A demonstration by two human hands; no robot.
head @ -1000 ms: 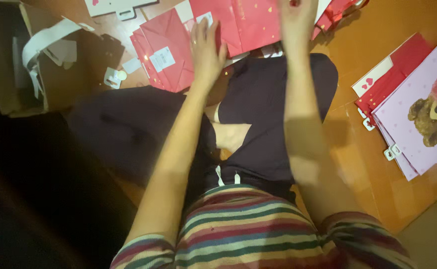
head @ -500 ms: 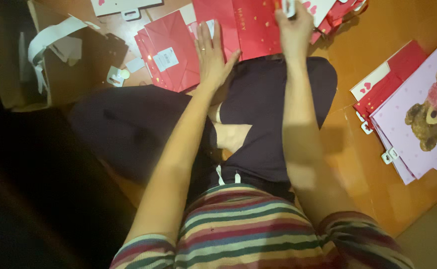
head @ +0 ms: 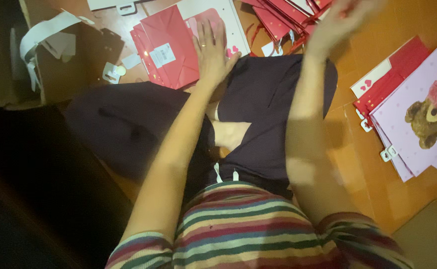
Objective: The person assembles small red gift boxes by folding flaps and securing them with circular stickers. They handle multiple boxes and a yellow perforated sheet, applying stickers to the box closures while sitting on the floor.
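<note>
left hand [head: 212, 54]: lying flat, fingers spread open, pressing on the red gift bag [head: 171, 47] and the pink-and-white card [head: 213, 17] just beyond the crossed legs [head: 258, 99].
right hand [head: 335, 22]: hanging raised and blurred above the floor [head: 368, 164], fingers loosely open, gripping nothing.
red gift bag: lying flat on the floor, white label facing up, touching the knee.
red stack [head: 288, 15]: fanning out beside the right hand, near the top edge.
bear bags [head: 422, 114]: resting flat far right, well apart from both hands.
cardboard box [head: 44, 55]: sitting far left, white straps draping over it.
</note>
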